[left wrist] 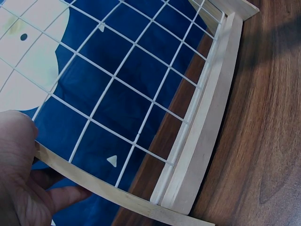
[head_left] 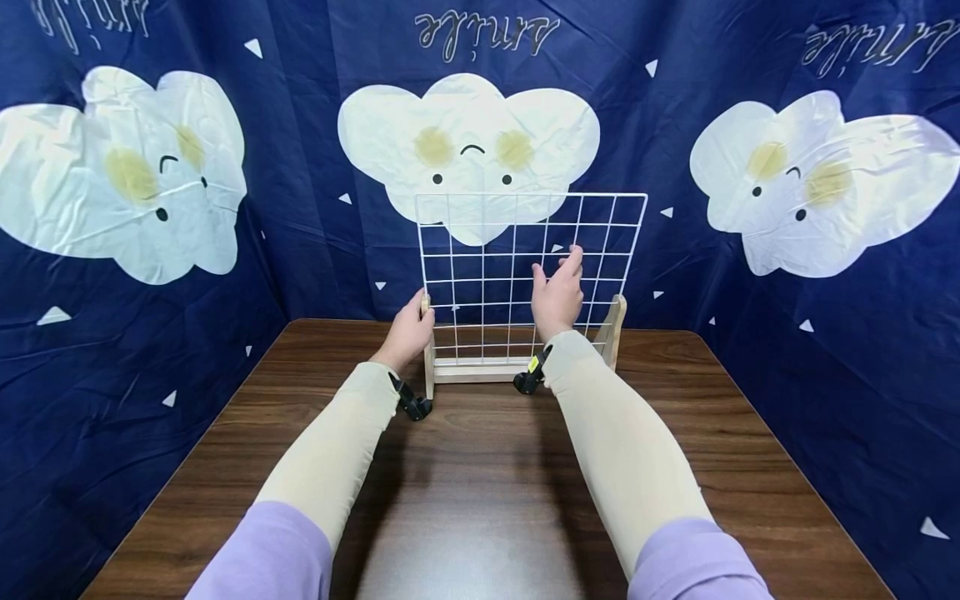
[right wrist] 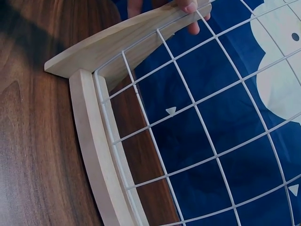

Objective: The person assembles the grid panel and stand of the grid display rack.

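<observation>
A white wire grid panel stands upright in a pale wooden stand with a base bar. My left hand grips the upper end of the stand's left side piece, thumb on the near side and fingers behind it in the left wrist view. My right hand is in front of the right half of the grid, fingers extended and holding nothing; whether it touches the wires I cannot tell. The right wrist view shows the grid's lower left corner and left-hand fingers on the side piece, but not the right hand.
The stand is near the back edge of a dark wood-grain table. Blue cloth with white clouds hangs behind and on both sides. The stand's right side piece rises beyond my right forearm. Each wrist carries a black camera.
</observation>
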A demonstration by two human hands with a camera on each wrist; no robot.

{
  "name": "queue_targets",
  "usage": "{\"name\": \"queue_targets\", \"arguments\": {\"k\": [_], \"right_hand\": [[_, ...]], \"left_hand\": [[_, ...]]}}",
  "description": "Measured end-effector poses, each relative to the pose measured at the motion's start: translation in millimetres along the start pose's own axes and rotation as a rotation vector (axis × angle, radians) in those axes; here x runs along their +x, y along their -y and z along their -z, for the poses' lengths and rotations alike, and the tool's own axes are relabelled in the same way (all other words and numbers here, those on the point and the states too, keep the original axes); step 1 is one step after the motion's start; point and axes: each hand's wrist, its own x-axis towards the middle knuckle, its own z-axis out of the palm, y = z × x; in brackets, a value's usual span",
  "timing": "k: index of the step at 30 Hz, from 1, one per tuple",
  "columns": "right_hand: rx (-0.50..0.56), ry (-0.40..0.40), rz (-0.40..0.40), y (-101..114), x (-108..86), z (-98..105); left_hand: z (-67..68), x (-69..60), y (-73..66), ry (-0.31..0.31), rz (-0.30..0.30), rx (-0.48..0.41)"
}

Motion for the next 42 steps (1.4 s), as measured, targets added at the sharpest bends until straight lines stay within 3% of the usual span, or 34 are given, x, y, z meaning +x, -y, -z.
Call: {"name": "queue_targets", "arguments": {"k": [15, 29, 42], "right_hand": [[0.000, -0.015, -0.006, -9.2, 0.8, -2.0], [-0.145, 0.017, 0.056, -17.7, 0.3, -1.1], [-0.153, 0.140, 0.184, -27.6, 5.6, 18.0]], "left_hand": [[-0.8, 0.3, -0.1, 0.014, 0.004, 0.005], [-0.6, 1.4, 3.3, 0.013, 0.010, 0.032], [-0.1, 3.2, 3.0, 0.009, 0.016, 0.051]]}}
